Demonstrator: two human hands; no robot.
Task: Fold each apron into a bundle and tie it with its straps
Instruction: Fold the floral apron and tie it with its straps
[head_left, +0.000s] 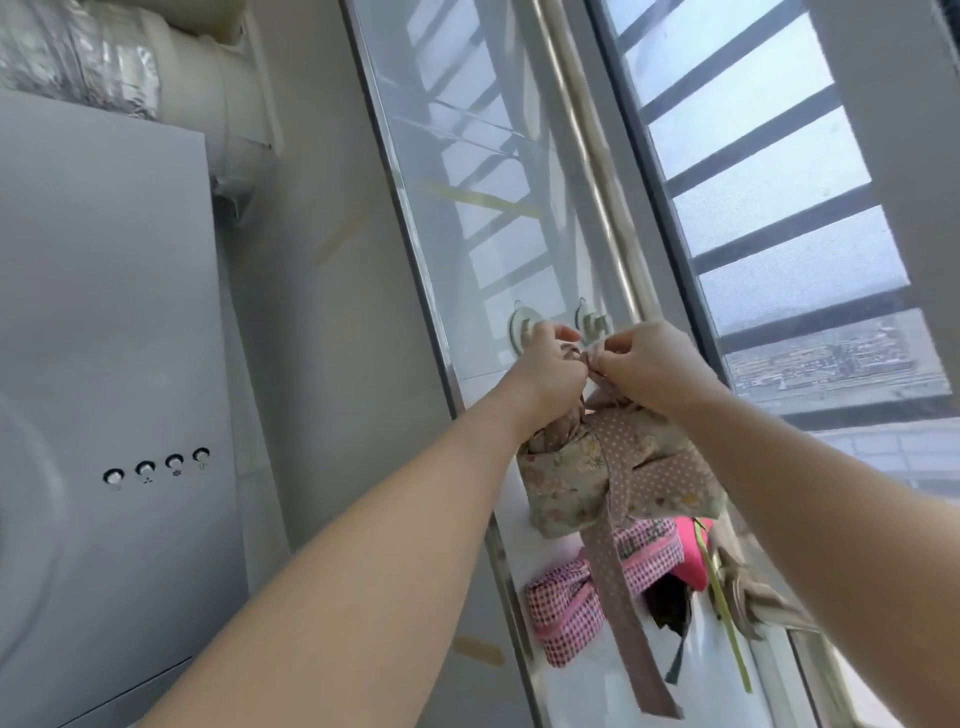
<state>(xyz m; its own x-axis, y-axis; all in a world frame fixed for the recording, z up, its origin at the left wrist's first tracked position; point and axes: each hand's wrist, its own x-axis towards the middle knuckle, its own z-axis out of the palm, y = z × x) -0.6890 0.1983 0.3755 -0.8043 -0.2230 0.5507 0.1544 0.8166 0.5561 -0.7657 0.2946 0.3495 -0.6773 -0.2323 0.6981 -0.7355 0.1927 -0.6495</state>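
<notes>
Where the glossy white panel (467, 234) runs beside the barred window, you have two bundles against it, one above the other. Entries by size.

Floral bundle (571, 483): the upper one. It is folded into a compact block, with the dotted strap (618, 582) wound across its front and crossed. Folding done, wrap done. My judgement is that the tie is in its last stage, not confirmed closed.

Checked bundle (571, 597): pink, just below the floral bundle and partly behind the strap's tail. It is folded and banded with pink trim. It looks finished, though no knot shows.

Pink cloth (691, 556): lower right, with a green strip and a beige strap near it. I cannot tell whether this is a bundled apron or one yet to fold, so it is possibly work left.

Strap tail: one long end hangs free, down past the checked bundle. If it belongs in the tie, you have that left to do.

Your left hand (545, 374): fingers curled round the strap at the floral bundle's top.

Your right hand (649, 364): thumb and fingers pinch the same strap, touching the left hand. Whether you are tightening a knot or looping it up, I cannot tell.

Hooks (589, 322): two on the panel, just above your hands. Whether anything hangs on them is hidden.
</notes>
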